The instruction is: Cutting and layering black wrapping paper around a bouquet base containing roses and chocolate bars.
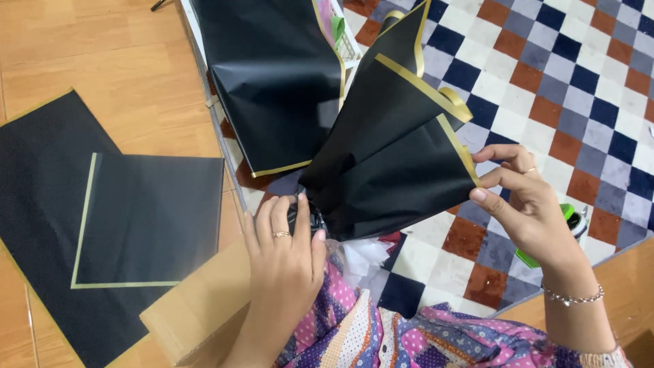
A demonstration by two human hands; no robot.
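A fan-shaped bundle of black wrapping paper with gold edges (pixel 388 157) is held over my lap. My left hand (pixel 286 255), with a ring on it, grips the gathered narrow base of the bundle. My right hand (pixel 521 197) pinches the gold-trimmed outer corner of the front sheet between thumb and fingers. A bracelet sits on my right wrist. White and clear material shows under the bundle's base.
Two flat black sheets with gold borders (pixel 136 218) lie on the wooden floor at left. Another black sheet (pixel 272 75) drapes over something ahead. A cardboard box (pixel 197 307) sits by my left knee. A green tool (pixel 569 228) lies on the checkered mat (pixel 565 75).
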